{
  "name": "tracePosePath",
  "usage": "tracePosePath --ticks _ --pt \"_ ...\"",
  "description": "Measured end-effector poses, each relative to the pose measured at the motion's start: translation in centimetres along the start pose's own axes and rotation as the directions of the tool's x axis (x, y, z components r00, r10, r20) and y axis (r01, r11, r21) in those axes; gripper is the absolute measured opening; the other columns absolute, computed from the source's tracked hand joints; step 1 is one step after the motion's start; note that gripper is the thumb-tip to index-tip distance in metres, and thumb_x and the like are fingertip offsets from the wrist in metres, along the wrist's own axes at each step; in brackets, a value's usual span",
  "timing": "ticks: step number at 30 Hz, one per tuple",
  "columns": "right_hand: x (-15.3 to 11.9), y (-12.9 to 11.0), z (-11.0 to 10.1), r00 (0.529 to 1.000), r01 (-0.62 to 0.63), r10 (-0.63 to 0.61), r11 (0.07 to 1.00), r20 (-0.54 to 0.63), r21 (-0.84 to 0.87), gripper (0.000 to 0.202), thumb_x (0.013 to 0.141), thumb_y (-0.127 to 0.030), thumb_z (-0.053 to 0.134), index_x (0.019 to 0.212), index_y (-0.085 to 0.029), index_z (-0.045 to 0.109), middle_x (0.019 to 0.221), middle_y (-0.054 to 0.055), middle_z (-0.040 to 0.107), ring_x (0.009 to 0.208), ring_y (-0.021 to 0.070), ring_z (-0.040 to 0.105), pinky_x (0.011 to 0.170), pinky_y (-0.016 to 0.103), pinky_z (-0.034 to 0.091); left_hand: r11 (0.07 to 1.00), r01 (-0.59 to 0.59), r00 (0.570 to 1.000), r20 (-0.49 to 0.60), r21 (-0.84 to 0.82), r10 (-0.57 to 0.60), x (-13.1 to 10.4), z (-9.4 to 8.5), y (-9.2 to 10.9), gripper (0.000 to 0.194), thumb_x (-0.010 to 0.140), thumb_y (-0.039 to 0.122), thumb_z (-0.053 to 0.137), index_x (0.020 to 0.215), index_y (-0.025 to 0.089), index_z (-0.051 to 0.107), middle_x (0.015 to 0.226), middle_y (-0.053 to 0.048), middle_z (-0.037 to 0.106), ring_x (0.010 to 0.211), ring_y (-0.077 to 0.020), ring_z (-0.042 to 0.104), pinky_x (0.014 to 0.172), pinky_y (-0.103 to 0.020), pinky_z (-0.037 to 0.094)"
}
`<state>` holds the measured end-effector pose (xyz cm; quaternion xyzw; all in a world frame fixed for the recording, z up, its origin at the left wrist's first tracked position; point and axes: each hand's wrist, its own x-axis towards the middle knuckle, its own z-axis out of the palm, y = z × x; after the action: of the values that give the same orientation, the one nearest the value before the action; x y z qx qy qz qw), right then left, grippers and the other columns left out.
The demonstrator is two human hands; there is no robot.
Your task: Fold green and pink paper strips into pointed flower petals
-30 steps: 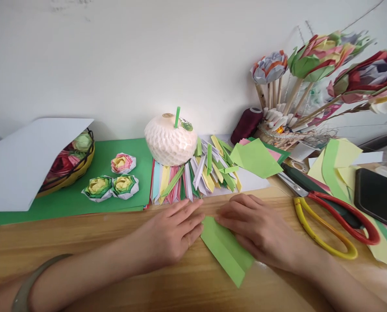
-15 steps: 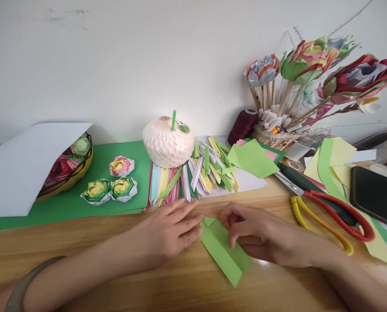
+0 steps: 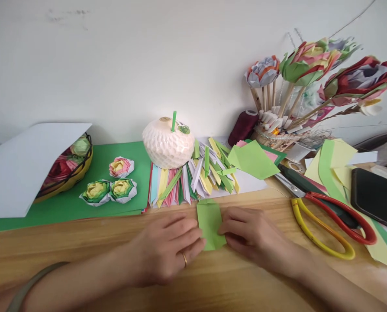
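A small piece of light green paper (image 3: 210,222) stands between my two hands, its upper end folded over in a narrow flap. My left hand (image 3: 170,249) has its fingers curled together along the left edge, gripping the paper with the thumb hidden. On the opposite side, my right hand (image 3: 255,236) grips the right edge between bent fingers and thumb. Just beyond the paper lies a spread of folded paper strips (image 3: 213,169) in green, yellow and white.
Large scissors (image 3: 320,216) with red and yellow handles lie right, near a black phone (image 3: 377,197). Behind stand a white round container (image 3: 169,142), a dark thread spool (image 3: 243,126) and paper flowers (image 3: 310,60). Left are small paper lotuses (image 3: 124,189) and a yellow basket (image 3: 79,173).
The green paper has turned from slanted to nearly upright and now looks narrower. My right hand has closed on its right edge; my left hand has moved down and curled its fingers.
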<state>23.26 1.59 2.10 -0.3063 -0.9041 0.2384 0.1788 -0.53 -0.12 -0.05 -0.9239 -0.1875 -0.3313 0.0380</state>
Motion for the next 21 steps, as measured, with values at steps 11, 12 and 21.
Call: tracePosePath --ticks 11,12,21 --pt "-0.16 -0.96 0.59 0.994 0.095 -0.092 0.993 0.058 -0.064 0.016 0.091 -0.019 0.049 0.083 -0.018 0.063 0.072 0.001 0.056 0.062 0.0125 0.050 0.053 0.026 0.030 0.992 -0.026 0.992 0.128 0.121 0.010 -0.29 -0.06 0.90 0.018 0.091 0.011 0.049 0.088 0.009 0.067 0.094 -0.010 0.070 0.086 -0.0217 0.062 0.078 -0.035 0.052" --pt "-0.19 -0.97 0.63 0.994 0.087 -0.083 0.994 0.067 -0.061 0.017 0.092 -0.019 0.049 0.082 -0.018 0.063 0.072 0.001 0.057 0.063 0.0128 0.051 0.054 0.026 0.030 0.992 -0.010 0.992 0.126 0.126 -0.006 -0.39 -0.01 0.83 0.016 0.090 0.012 0.050 0.090 0.009 0.066 0.097 -0.011 0.070 0.089 -0.0225 0.062 0.080 -0.035 0.052" --pt "0.21 -0.44 0.32 0.998 0.060 -0.060 0.998 -0.002 -0.024 0.015 0.091 -0.020 0.050 0.087 -0.018 0.065 0.083 0.005 0.059 0.078 0.0171 0.051 0.067 0.030 0.039 0.999 0.013 0.976 0.218 0.050 -0.023 -0.21 -0.16 0.31 0.021 0.095 0.011 0.043 0.095 0.010 0.064 0.092 -0.009 0.068 0.083 -0.0165 0.060 0.071 -0.028 0.053"
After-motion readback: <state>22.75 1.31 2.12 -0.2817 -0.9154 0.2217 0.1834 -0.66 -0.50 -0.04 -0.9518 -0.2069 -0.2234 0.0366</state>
